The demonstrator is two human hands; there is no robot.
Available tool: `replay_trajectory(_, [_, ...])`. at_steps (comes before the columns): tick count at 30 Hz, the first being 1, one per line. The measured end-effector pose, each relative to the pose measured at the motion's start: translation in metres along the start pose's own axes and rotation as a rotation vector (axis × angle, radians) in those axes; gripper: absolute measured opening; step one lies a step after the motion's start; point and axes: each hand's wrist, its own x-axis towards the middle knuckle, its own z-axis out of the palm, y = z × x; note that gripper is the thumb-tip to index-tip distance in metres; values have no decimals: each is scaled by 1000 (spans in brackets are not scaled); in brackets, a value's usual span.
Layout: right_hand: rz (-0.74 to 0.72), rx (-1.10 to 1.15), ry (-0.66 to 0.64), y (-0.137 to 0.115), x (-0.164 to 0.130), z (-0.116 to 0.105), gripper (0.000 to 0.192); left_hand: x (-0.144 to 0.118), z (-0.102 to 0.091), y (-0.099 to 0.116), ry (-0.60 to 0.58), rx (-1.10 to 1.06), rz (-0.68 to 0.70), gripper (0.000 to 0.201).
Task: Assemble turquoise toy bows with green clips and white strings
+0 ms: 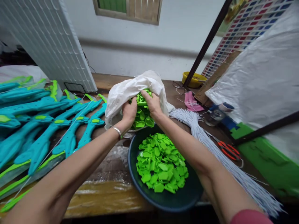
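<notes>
Green plastic pieces (143,115) between two hands at the mouth of a white bag (149,78).

Both of the person's arms stretch forward, the right forearm crossing above a dark basin (132,172), the left passing beside it; left hand (130,111) and right hand (153,104) are part-open, fingers curved among the pieces, though whether either grips any cannot be told. The bag sits at the basin's far rim; a heap of green pieces (162,165) lies inside, and the near rim reaches the near edge of the table (105,199). A strip of tabletop separates turquoise parts (88,132) at left from the basin; white strands (198,127) lie close right.
</notes>
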Motion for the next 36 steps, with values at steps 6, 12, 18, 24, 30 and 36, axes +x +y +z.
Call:
replay_trajectory(6, [-16, 9, 111, -16, -95, -43, 61, -79, -9, 29, -126, 60, 9, 24])
replay_trajectory(12, [90, -148, -63, -11, -154, -92, 61, -137, -17, 47, -341, 138, 11, 42])
replay_trajectory(18, [151, -397, -644, -25, -130, -162, 54, -179, -40, 57, -643, 224, 42, 64])
replay_trajectory(24, [94, -655, -923, -30, -106, -152, 47, -197, -57, 49, -880, 358, 101, 76])
replay_trajectory(30, [35, -866, -864, -38, -80, -102, 43, -140, -73, 40, -941, 527, 192, 57])
replay_trajectory(36, [-84, -928, -530, -41, -51, -67, 40, -84, -79, 50, -789, 601, 261, 29])
